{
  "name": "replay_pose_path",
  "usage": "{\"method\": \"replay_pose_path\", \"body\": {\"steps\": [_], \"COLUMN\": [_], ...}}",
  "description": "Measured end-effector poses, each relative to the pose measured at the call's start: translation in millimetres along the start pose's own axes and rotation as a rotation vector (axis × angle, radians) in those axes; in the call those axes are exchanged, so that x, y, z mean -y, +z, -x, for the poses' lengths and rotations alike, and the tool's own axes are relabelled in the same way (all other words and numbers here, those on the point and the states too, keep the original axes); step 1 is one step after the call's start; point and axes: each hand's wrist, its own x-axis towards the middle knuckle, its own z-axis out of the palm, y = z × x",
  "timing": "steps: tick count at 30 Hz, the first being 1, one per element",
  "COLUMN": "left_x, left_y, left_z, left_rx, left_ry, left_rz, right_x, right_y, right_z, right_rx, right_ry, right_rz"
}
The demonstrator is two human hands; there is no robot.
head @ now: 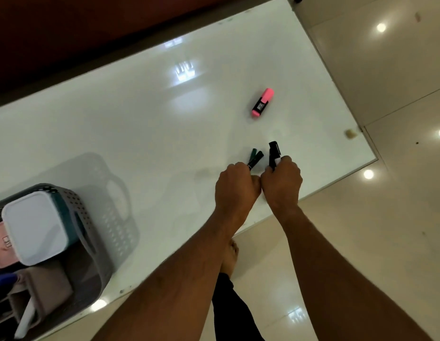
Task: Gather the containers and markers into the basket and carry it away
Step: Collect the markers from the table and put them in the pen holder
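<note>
left hand (235, 185): clenched round two dark green markers (255, 157), their caps pointing far.
right hand (283, 179): just beside the left, grasping a black marker (274, 152) with a white barrel.
pink highlighter (262, 102): lying loose on the white table (140, 124), far of both hands.
basket (91, 242): grey, at the table's near left edge, well apart from the hands.
containers: a white-lidded box (34, 230) and a pink box (1, 247) inside the basket.
</note>
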Motion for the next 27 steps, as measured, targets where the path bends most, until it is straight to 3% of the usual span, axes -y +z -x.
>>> {"method": "replay_pose_path", "body": {"steps": [3,7,12,20,27], "left_x": [11,37,90,192,288], "left_y": [-8,-34,-95,-192,-231], "left_z": [3,17,49,123,218], "left_rx": [-0.072,-0.204,-0.374,-0.645,-0.882], "left_ry": [-0.038,-0.029,0.081,0.183,0.094], "left_rz": [0.14,0.361,0.703,0.904,0.971], "right_x": [14,41,95,180,213], "right_y": [-4,-2,7,36,77], "right_z": [5,29,82,196,306], "right_rx": [0.01,0.084,0.275,0.54,0.748], "right_ry": [0.035,0.116,-0.097,-0.46,-0.599], "right_rz": [-0.147,-0.604,-0.896,-1.01,-1.001]}}
